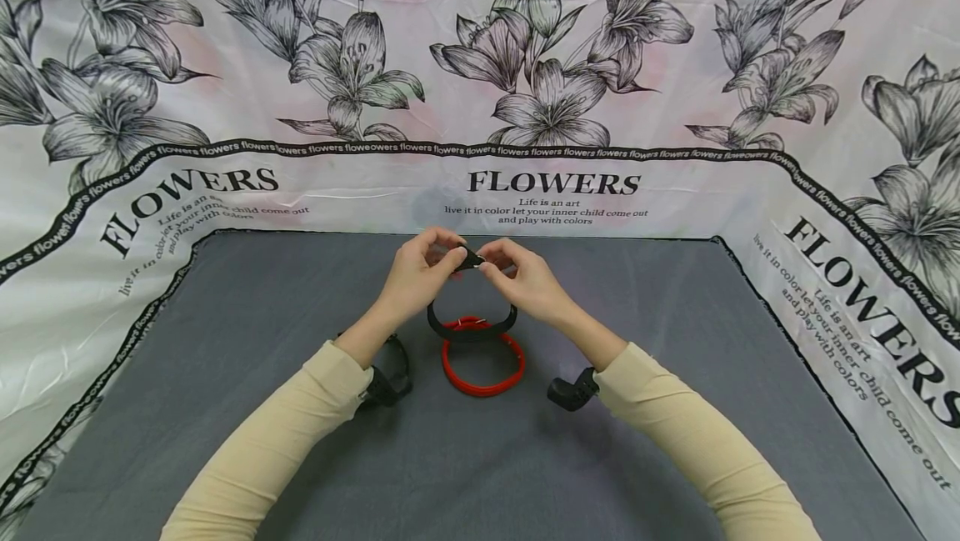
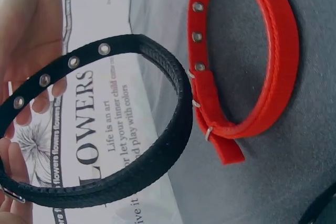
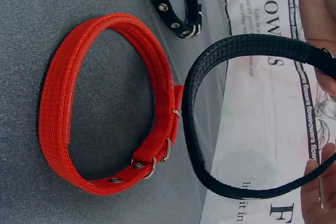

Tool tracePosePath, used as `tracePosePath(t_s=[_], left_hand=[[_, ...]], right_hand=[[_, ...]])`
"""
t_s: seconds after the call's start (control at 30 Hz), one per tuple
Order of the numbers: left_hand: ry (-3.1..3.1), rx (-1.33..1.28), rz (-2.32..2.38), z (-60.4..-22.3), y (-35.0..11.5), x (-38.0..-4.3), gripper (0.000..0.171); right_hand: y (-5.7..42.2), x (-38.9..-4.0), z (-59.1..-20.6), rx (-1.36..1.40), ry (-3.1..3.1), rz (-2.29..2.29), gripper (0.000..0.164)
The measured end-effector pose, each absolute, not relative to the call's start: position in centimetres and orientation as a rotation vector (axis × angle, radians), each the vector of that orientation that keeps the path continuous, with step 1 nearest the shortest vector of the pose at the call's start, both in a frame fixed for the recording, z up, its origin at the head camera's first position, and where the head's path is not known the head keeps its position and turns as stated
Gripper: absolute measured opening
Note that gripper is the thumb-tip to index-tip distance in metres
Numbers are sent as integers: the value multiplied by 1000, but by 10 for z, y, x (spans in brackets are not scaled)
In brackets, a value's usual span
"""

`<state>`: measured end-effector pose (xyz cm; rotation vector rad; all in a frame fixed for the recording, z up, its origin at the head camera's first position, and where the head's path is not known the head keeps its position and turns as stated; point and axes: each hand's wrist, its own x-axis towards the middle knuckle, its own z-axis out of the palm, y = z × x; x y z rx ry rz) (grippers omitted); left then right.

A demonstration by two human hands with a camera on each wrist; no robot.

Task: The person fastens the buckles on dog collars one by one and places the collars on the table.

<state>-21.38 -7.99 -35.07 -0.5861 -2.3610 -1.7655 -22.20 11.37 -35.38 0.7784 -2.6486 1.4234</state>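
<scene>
Both hands hold a black collar (image 1: 474, 333) (image 2: 163, 150) (image 3: 193, 129) above the table, its loop hanging below them. My left hand (image 1: 416, 270) pinches the buckle end; a metal buckle shows beside its fingers in both wrist views. The right hand (image 1: 528, 278) (image 2: 39, 24) pinches the strap end, which has several metal eyelets. The two hands nearly meet at the black tip between them. Just nearer than the held collar, a red collar (image 1: 483, 391) (image 2: 286, 51) (image 3: 55, 93) lies buckled in a loop on the table.
A second black collar (image 1: 407, 370) (image 3: 170, 17) lies left of the red one, partly hidden by the left wrist in the head view. Grey cloth (image 1: 480, 474) covers the table. A floral sheet (image 1: 375, 191) surrounds its back and sides.
</scene>
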Motion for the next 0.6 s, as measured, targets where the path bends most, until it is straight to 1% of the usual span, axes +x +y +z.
tracePosePath(t_s=[0.17,0.37,0.6], left_hand=[[-2319,-578,-1899,-347,-80,-213,24],[-2312,-615,-1858,-348,-80,-212,21],[-2308,-638,-1854,-351,-79,-213,20]], right_hand=[[112,-222,-354,761,-2637,1451,24],[114,-222,-355,744,-2658,1427,24],[113,-222,-353,746,-2585,1442,28]])
